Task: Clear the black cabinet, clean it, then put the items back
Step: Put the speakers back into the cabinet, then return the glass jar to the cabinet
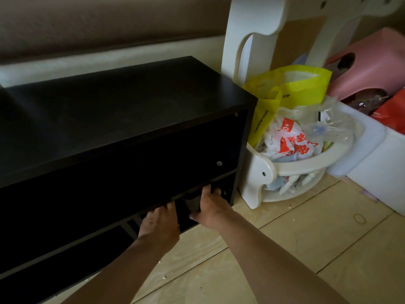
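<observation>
Your right hand [210,207] curled round a dark item [192,204], lower right shelf of the black cabinet [109,110], your left hand [161,222] just beside, fingertips hidden in shadow, its grip cannot be told.

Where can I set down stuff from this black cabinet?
The black wooden cabinet's top is bare; so is the tan plank floor before its right end. Crowded: the white plastic seat stuffed with bags beside the cabinet.
</observation>
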Available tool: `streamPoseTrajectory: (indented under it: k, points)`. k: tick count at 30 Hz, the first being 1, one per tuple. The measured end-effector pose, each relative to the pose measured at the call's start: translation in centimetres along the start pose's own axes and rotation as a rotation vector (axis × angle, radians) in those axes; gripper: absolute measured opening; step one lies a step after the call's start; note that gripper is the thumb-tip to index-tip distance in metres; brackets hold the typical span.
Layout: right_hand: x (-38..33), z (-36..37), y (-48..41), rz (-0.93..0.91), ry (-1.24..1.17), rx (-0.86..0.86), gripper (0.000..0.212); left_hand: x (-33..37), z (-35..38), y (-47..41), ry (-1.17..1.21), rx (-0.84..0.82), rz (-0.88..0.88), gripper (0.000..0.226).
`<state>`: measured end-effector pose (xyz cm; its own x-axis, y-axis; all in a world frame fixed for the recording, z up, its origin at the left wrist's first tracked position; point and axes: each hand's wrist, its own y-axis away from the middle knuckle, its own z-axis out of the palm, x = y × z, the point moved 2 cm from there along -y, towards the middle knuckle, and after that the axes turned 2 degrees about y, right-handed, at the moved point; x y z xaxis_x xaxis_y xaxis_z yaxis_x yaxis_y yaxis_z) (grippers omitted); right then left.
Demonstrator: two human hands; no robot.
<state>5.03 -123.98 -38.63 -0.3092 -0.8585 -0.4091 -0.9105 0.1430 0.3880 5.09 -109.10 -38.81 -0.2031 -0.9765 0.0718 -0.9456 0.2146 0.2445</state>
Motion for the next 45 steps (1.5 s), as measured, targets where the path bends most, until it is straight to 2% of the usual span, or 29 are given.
streamPoseTrajectory:
  k: [3,6,9,11,13,15,17,23,34,40,45]
  points:
    - [0.8,0.0,1.6,0.031,0.04,-0.07,0.122,0.3,-0.3,1.1,-0.077,0.004,0.011,0.066]
    - [1.7,-0.4,2.7,0.049,0.106,-0.161,0.121,0.6,-0.3,2.4,-0.134,0.028,0.056,0.084]
    - [2.3,-1.1,3.7,0.06,0.186,-0.212,0.115,1.2,-0.2,3.7,-0.215,-0.008,0.156,0.082]
    - [2.5,-1.9,4.4,0.046,0.199,-0.209,0.102,1.7,-0.7,4.4,-0.259,-0.013,0.266,0.064]
    - [2.7,-2.8,5.1,-0.007,0.211,-0.162,0.072,1.9,-1.5,5.0,-0.283,0.042,0.372,0.047]
    - [2.8,-3.7,5.7,-0.082,0.233,-0.072,0.044,2.0,-2.6,5.4,-0.287,0.127,0.437,0.041]
    - [2.9,-4.7,6.3,-0.141,0.228,0.023,0.033,2.0,-3.6,5.7,-0.274,0.201,0.466,0.042]
    - [3.1,-6.7,7.7,-0.195,0.216,0.133,0.031,1.3,-6.2,5.8,-0.211,0.304,0.456,0.042]
    - [1.6,-8.8,7.9,-0.184,0.1,0.167,0.051,1.7,-8.9,5.4,-0.092,0.323,0.432,0.04]
    - [-2.6,-14.6,12.3,-0.205,0.033,0.154,0.053,4.4,-17.2,8.9,-0.041,0.261,0.5,0.04]
    - [-7.4,-23.8,18.7,-0.204,-0.033,0.161,0.051,4.5,-29.7,13.4,-0.009,0.262,0.461,0.037]
